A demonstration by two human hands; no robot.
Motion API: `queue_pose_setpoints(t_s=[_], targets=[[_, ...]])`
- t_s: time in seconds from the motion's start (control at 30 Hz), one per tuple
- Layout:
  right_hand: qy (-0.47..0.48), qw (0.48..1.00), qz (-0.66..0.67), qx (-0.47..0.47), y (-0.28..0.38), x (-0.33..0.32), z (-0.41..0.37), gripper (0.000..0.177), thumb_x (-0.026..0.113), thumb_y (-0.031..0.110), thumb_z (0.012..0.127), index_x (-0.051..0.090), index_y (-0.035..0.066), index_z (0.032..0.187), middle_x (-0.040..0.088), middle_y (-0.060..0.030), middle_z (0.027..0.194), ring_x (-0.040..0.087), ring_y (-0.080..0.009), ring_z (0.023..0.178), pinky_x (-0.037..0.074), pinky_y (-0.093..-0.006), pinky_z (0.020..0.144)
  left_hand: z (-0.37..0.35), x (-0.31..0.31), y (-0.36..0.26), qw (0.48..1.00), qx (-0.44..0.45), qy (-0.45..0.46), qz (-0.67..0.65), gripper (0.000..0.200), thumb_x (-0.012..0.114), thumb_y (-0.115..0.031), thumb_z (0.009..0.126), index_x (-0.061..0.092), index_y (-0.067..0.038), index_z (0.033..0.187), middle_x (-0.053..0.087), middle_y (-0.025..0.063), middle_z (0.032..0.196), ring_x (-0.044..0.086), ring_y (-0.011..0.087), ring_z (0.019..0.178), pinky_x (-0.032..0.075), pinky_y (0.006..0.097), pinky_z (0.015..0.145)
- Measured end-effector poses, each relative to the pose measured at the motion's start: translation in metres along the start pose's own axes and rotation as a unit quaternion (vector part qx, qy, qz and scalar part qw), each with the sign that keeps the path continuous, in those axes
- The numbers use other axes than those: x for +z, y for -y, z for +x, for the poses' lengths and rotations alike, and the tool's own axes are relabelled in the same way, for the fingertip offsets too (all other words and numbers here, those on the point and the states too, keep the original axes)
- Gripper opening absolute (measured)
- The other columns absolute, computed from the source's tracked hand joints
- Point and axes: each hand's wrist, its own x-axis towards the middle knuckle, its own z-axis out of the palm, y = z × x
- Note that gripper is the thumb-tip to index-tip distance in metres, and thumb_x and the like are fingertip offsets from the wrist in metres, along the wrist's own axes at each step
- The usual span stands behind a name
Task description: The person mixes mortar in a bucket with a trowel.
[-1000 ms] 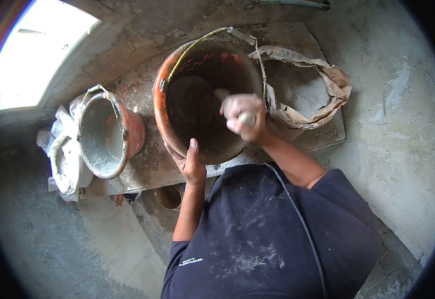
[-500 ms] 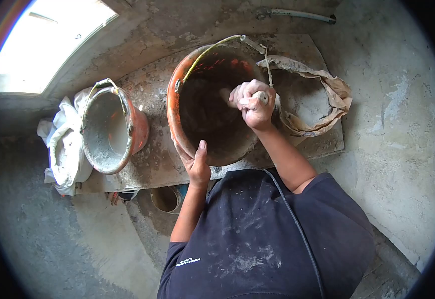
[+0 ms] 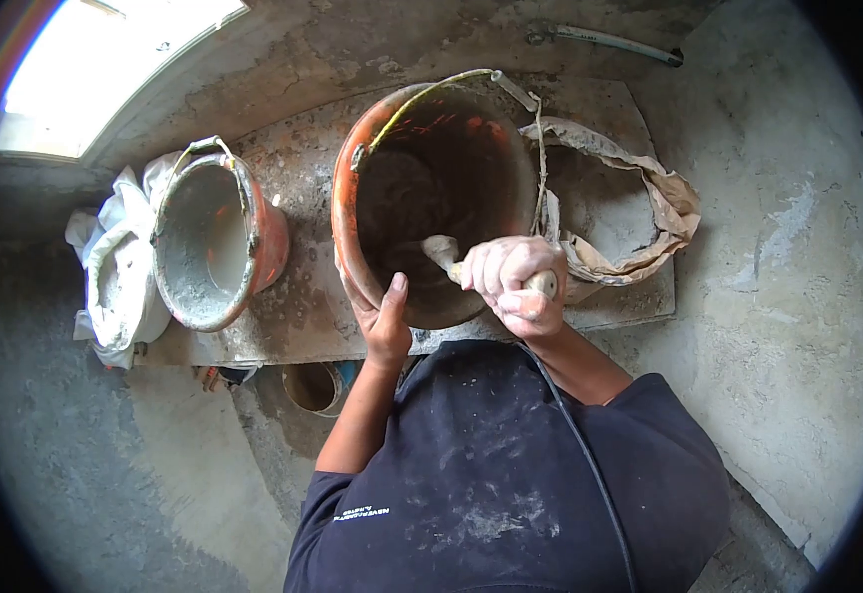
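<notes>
A large orange bucket (image 3: 345, 203) stands tilted toward me, with dark grey wet mix (image 3: 402, 198) inside. My left hand (image 3: 385, 328) grips its near left rim, thumb over the edge and fingers around the outside. Above the near right rim, my right hand (image 3: 513, 277) is wrapped around the handle of a trowel (image 3: 439, 249). The trowel's mortar-caked neck points down into the bucket; its blade is hard to make out in the shadow. The bucket's wire handle (image 3: 407, 102) leans over the far rim.
Right of the bucket, an open paper sack (image 3: 677, 203) holds grey powder. At left stand a smaller orange bucket (image 3: 271, 242) and a white sack (image 3: 145, 287). All rest on a stained board (image 3: 308, 267). Below its front edge is a round container (image 3: 315, 387). A pipe (image 3: 614, 42) lies along the far wall.
My right hand has pulled the trowel toward me, from over the bucket's middle to its near right rim. The trowel's neck now shows. My left hand stays on the rim.
</notes>
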Motion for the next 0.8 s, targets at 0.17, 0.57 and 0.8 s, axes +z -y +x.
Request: queue_pose_setpoints(t_s=[0.17, 0.57, 0.8], targets=[[-0.091, 0.994, -0.031, 0.043, -0.047, -0.038, 0.026, 0.015, 0.061, 0.008, 0.072, 0.047, 0.005, 0.067, 0.048, -0.0065, 0.054, 0.047, -0.017, 0.047, 0.051, -0.0386, 0.057, 0.002, -0.005, 0.002, 1.0, 0.001, 0.022, -0.021, 0.083, 0.064, -0.009, 0.088, 0.023, 0.001, 0.16, 0.02, 0.0146, 0.167, 0.01, 0.0262, 0.157, 0.003, 0.0411, 0.126], [0.063, 0.972, -0.212, -0.076, -0.043, -0.036, 0.011, 0.014, 0.064, 0.003, 0.069, 0.05, 0.004, 0.065, 0.053, -0.0073, 0.058, 0.054, -0.0205, 0.051, 0.054, -0.0395, 0.058, 0.005, -0.002, 0.006, 1.0, 0.013, -0.013, 0.023, 0.076, 0.062, -0.006, 0.09, 0.028, 0.0, 0.158, 0.035, 0.0122, 0.158, 0.031, 0.0237, 0.148, 0.02, 0.0371, 0.122], [-0.015, 1.0, -0.018, -0.005, 0.0, -0.005, -0.012, 0.016, 0.059, 0.005, 0.067, 0.044, 0.008, 0.062, 0.051, -0.005, 0.054, 0.046, -0.0171, 0.044, 0.048, -0.0364, 0.053, 0.001, -0.001, 0.0, 0.999, 0.027, 0.011, 0.044, 0.076, 0.062, -0.005, 0.091, 0.027, -0.002, 0.159, 0.035, 0.0126, 0.159, 0.029, 0.0245, 0.149, 0.019, 0.0389, 0.123]])
